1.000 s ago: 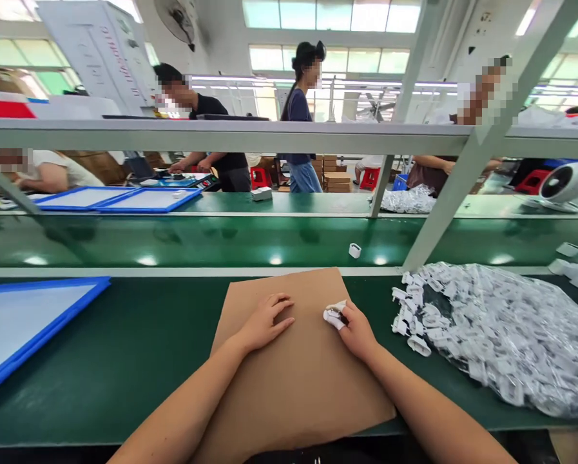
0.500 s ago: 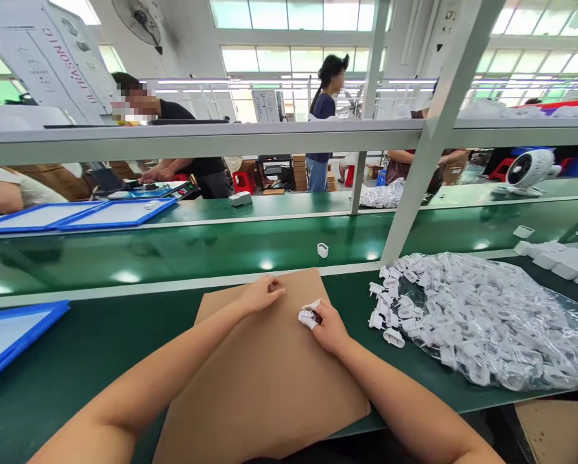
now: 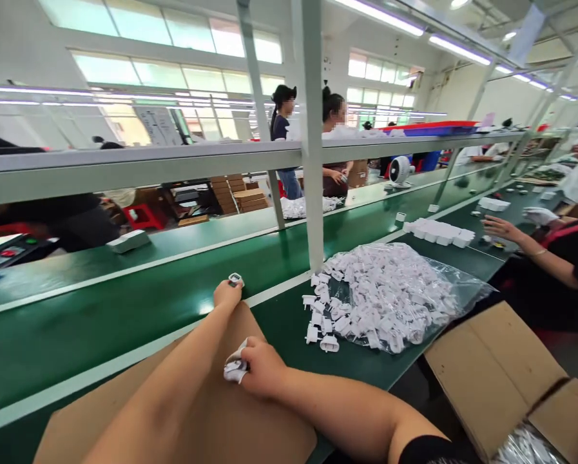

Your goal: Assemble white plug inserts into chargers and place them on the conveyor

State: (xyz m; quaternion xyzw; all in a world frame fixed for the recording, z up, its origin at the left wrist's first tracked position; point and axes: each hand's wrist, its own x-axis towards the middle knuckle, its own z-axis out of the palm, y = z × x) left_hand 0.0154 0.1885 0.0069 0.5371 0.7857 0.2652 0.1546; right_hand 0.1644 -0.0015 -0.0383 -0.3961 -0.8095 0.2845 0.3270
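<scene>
My left hand [image 3: 228, 294] reaches over the green conveyor belt [image 3: 163, 322], fingers closed on a small white plastic housing [image 3: 236, 279] with a dark opening. Nearer to me, my right hand [image 3: 262, 367] is closed above the brown cardboard sheet [image 3: 211, 412]. Its fingertips look covered in white, and a small white plastic part [image 3: 235, 367] shows between them; its exact shape is hard to make out. To the right, many white plastic parts [image 3: 390, 296] lie in and spill from an open clear bag, several of them loose on the green table.
A grey upright post [image 3: 312, 193] stands beyond the bag and carries a shelf [image 3: 173, 161]. White boxes [image 3: 438, 232] sit in a row farther right, near a co-worker's hand [image 3: 501, 229]. An open cardboard box [image 3: 496, 367] is at lower right.
The view has swung to the right. My left hand has left the cardboard and closed on the white housing on the belt. My right hand stays closed over the cardboard.
</scene>
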